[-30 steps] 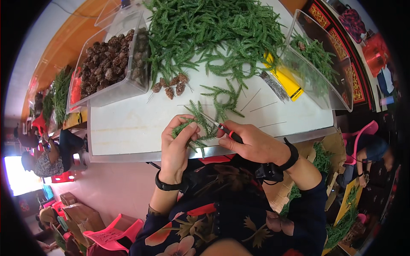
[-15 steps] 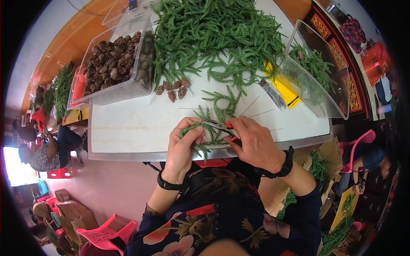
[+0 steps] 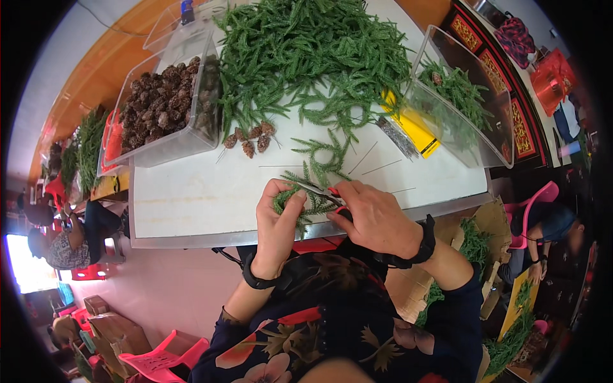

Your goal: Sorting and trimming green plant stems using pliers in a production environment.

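While my left hand (image 3: pixel 279 220) is clamping its fingers on a green sprig (image 3: pixel 305 199) over the worktop (image 3: pixel 191 191) edge, my right hand (image 3: pixel 373 217) is gripping scissors (image 3: pixel 319 189) at it, with the big greenery pile (image 3: pixel 306 57) seemingly untrimmed.

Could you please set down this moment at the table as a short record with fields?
left hand: grips a small bunch of green sprigs at the table's near edge
right hand: holds red-handled scissors, blades at the sprigs
table: white top, thin wires lying loose on it
green pile: large heap of sprigs at the far side
pine cones: a few loose, beside a clear bin full of cones
right bin: clear, tilted, some greenery inside
yellow packet: flat beside the right bin
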Motion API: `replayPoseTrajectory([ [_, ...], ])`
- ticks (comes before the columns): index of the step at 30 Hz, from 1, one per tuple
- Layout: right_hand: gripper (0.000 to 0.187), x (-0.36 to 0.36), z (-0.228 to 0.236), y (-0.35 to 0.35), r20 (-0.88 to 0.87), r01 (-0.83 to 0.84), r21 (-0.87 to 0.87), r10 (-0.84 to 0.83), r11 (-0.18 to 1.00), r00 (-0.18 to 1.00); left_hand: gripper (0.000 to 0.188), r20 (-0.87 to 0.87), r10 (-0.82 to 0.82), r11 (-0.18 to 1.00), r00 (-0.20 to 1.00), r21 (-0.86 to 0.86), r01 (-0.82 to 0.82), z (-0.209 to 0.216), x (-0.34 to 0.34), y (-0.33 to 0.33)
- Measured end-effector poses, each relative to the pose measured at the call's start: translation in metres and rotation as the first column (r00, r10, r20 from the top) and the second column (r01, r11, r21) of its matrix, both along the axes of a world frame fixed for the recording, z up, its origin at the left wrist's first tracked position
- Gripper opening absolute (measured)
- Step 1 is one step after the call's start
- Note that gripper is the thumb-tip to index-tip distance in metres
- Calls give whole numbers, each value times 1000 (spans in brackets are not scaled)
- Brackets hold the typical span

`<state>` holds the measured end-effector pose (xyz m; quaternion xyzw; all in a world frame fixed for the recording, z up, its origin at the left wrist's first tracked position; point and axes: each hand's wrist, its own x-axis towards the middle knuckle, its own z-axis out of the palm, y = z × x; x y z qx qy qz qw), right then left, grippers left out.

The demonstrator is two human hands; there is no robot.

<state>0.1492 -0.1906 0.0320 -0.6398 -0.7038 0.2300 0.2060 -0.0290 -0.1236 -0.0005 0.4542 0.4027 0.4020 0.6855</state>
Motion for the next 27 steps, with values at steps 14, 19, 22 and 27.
replayPoseTrajectory([
  [14,38,26,-14,14,15,42,157,-45,987,999,11,-6,-17,999,1000,-38,17,2,-2,9],
  [19,42,56,-38,25,368,199,187,-257,962,894,12,146,-55,981,988,-178,81,-3,-4,14],
  [22,44,64,-48,27,344,234,116,-260,965,902,11,187,-79,975,979,-189,114,-6,-6,16],
  [27,48,70,-55,25,313,214,161,-256,963,915,13,276,-140,961,951,-195,198,-1,-6,18],
])
